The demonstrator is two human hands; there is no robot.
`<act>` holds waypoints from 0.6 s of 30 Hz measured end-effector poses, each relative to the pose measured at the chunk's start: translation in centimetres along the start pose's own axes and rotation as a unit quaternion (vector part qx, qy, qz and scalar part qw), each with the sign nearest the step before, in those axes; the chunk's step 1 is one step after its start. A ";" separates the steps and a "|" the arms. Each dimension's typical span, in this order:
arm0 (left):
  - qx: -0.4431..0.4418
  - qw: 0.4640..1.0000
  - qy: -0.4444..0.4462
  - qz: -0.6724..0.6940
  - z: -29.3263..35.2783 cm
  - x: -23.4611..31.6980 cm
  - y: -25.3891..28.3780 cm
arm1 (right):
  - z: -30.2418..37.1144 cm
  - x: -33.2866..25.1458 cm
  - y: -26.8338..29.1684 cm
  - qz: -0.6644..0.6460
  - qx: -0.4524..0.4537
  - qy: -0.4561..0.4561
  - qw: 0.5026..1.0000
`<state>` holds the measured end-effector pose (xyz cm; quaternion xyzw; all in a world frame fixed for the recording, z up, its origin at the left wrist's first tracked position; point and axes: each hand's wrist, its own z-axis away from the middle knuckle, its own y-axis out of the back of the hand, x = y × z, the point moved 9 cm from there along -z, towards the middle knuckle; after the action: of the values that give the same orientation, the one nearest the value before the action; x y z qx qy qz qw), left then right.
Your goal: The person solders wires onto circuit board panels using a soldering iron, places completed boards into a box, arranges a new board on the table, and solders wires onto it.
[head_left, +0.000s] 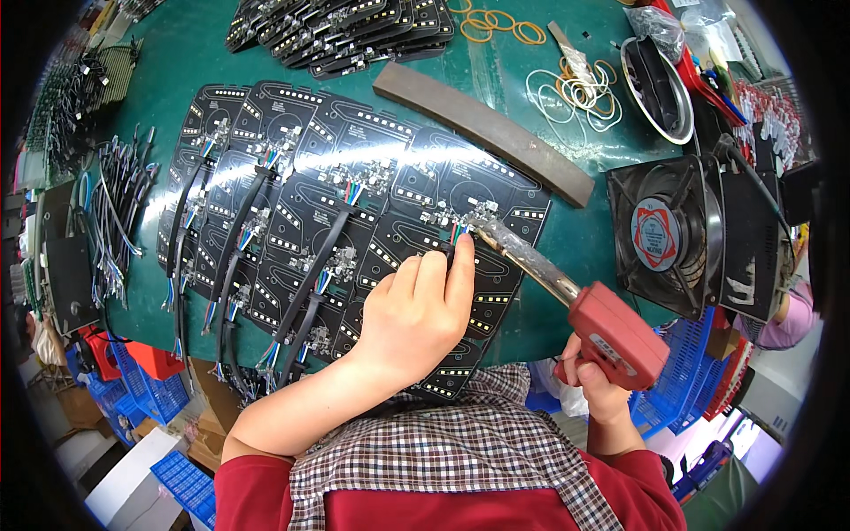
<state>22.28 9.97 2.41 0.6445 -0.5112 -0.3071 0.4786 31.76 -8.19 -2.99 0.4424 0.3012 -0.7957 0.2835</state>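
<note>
Head view, green worktable [531, 292]: left hand [416, 314] resting on black circuit boards [354, 221] laid in overlapping rows, fingers curled and pinching a black cable [450, 257] against the board near a cluster of coloured wire ends; right hand [595, 385] at the table's near edge, fingers wrapped tight round the red grip of a soldering gun [611, 332], its metal tip touching the board just beyond the left fingertips. Also present: long brown bar [482, 133] behind the boards, black fan [660, 234] at right, rubber bands [575, 88] and metal bowl [655, 84] at the far side, more boards stacked [341, 31] at the far edge.
</note>
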 end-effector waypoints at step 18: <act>-0.039 0.985 0.094 0.139 0.0 -1.3 -0.3 | 0.0 -0.8 -0.3 0.025 -0.027 0.044 0.998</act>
<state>22.01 11.26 1.97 0.5741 -0.5363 -0.1958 0.5870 31.93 -7.88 -2.18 0.4765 0.3233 -0.7601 0.3013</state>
